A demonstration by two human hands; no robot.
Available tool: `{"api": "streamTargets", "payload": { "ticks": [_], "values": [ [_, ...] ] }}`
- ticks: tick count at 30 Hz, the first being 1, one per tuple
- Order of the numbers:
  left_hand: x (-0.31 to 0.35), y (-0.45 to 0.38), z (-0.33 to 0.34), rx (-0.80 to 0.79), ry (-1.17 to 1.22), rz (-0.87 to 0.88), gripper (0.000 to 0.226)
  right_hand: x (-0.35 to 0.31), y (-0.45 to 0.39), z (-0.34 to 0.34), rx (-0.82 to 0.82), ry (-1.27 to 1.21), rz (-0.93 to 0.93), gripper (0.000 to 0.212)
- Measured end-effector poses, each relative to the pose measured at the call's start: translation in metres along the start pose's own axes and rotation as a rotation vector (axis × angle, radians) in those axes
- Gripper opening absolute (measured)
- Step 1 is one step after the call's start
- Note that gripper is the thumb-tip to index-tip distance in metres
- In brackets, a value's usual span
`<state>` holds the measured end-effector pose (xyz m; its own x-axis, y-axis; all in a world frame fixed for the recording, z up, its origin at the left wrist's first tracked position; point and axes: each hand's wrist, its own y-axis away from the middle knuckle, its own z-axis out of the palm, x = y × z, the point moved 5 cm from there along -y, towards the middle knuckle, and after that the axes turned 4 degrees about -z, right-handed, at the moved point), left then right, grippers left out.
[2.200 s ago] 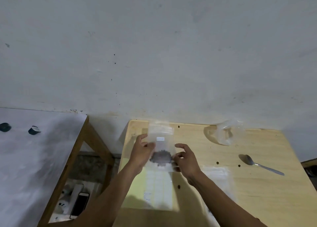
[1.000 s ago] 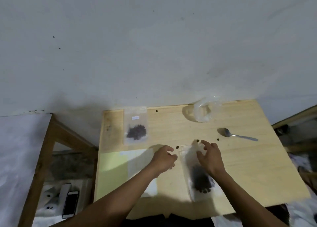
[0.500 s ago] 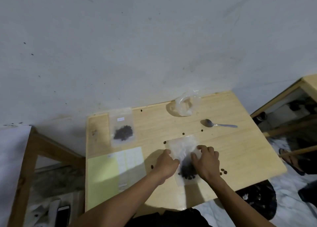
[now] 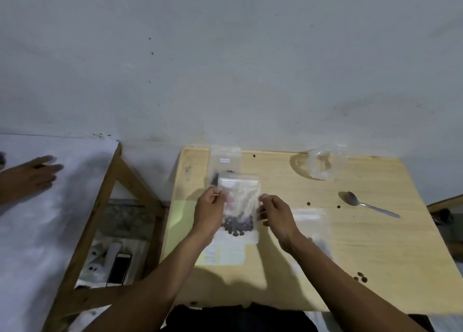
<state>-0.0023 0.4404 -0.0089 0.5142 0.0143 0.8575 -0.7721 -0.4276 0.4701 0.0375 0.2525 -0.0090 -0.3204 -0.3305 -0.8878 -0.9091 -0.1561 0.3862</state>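
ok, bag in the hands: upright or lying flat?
Upright. The left hand and right hand pinch the bag by its sides above the table; dark beans sit at its bottom.

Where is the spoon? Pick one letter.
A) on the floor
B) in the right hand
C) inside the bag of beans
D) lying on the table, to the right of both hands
D: the spoon lies on the table, apart from the left hand and right hand, which pinch the bag of dark beans by its sides.
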Motion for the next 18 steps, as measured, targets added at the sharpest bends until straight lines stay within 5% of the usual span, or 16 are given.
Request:
{"api": "streamTargets", "payload": {
  "ticks": [3,10,18],
  "values": [
    [-0.010,-0.003,-0.049,0.133,0.060,-0.010,0.017,0.009,0.000,0.036,-0.150,0.224,-0.091,0.013],
    [-0.035,0.007,-0.124,0.352,0.248,-0.060,0.018,0.012,0.029,0.113,-0.566,0.782,-0.538,0.030],
    [-0.035,0.023,-0.136,0.402,0.210,-0.062,0.014,0.017,0.027,0.133,-0.547,1.025,-0.572,0.021]
  ]
}}
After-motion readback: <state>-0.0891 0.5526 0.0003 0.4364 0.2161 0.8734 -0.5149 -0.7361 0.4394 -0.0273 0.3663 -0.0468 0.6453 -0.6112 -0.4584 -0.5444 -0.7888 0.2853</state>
